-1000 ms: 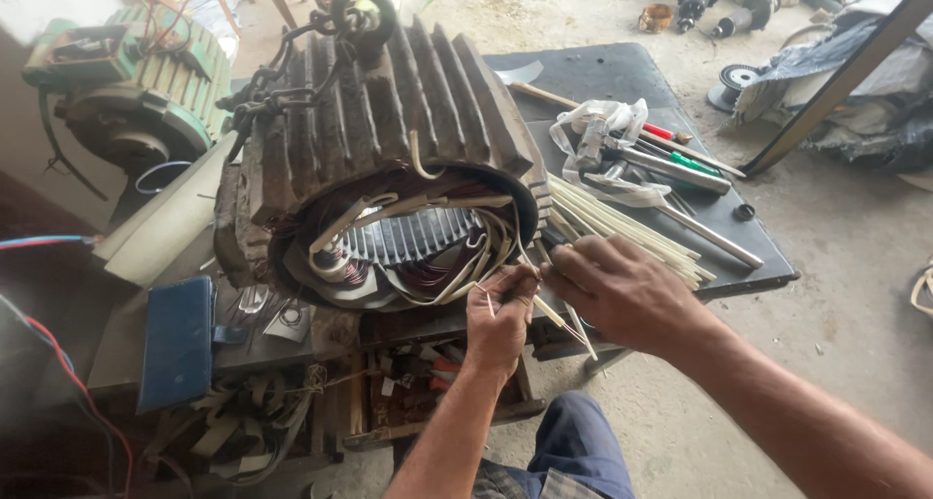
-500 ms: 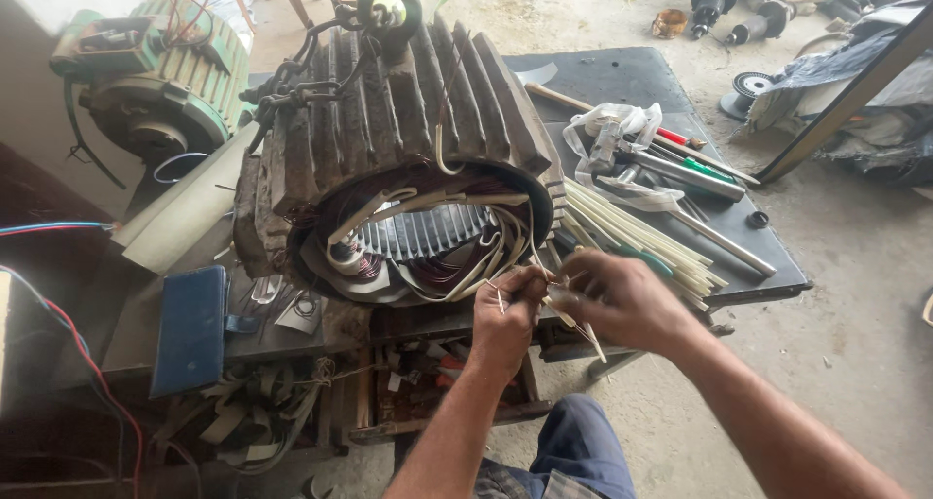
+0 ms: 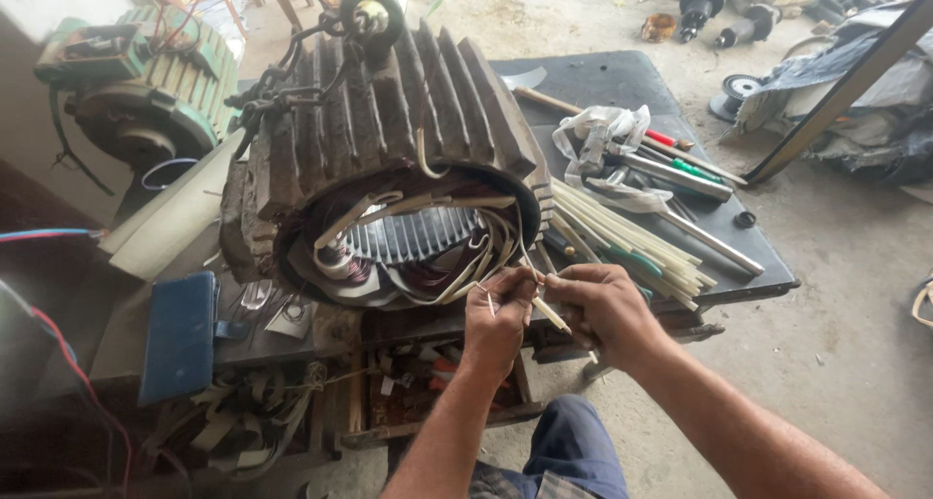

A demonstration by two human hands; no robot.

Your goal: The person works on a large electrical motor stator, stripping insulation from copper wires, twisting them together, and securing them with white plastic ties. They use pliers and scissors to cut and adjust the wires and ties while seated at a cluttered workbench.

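the left hand and right hand meet just below the open mouth of the large ribbed motor housing, which lies on its side on the bench. the left hand's grip is closed, thumb and forefinger pinched on a thin wire end at the lower right rim of the housing. the right hand's grip is clamped on a cream insulating sleeve, which runs slantwise from the left fingertips down under the right palm. the two hands are touching or very nearly so at the fingertips; which, i cannot tell.

inside the housing the stator slots show as a grey ribbed band, with pale sleeved leads looped across the lower front and copper winding at the left edge.

compared with half a second ago, the hands sit a little lower and closer together, and the sleeve lies more fully under the right hand; a second ago the right hand stood higher, near the bundle of sleeves. the housing has not shifted on the bench.

to the right of the housing lies a bundle of cream sleeves, and beyond it a crumpled white rag and several tools with red and green handles. a blue flat case rests at the bench's left front. a green motor stands well apart at the upper left.
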